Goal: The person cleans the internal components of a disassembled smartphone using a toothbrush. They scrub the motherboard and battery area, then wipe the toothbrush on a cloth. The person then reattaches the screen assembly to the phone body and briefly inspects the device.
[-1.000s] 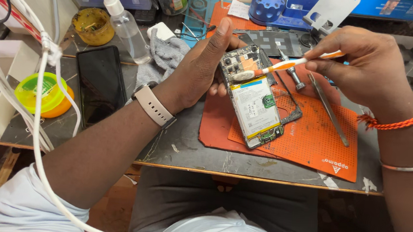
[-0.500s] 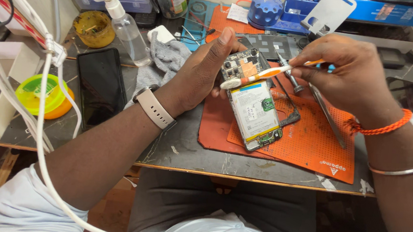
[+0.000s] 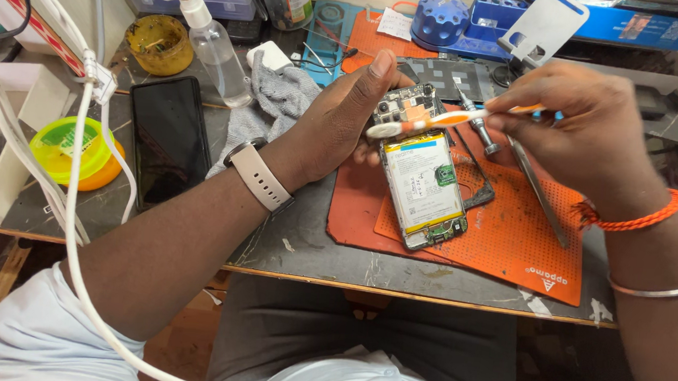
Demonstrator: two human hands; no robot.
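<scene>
i see the work table (image 3: 302,248) first, dark and scuffed, under both hands. on it an orange mat (image 3: 513,228) lies below the right fingers, with a red mat (image 3: 354,208) partly under it, below the left fingers. a black phone (image 3: 167,141) lies screen up well left of the left wrist, and a grey cloth (image 3: 277,101) is just behind the left hand. a clear spray bottle (image 3: 213,43) stands beyond the cloth, a yellow tub (image 3: 64,149) far left.

the opened phone (image 3: 423,177) lies back-off on the mats, its top end at the left fingertips. my left hand (image 3: 345,118) clamps that top end, thumb up along the edge, fingers curled behind it. my right hand (image 3: 594,130) has its fingers pinched together on an orange and white toothbrush (image 3: 441,119); the bristle end sits on the phone's top, touching near the left thumb. tweezers (image 3: 536,190) lie on the orange mat just under the right fingers, and a small screwdriver (image 3: 479,125) is beside them.
</scene>
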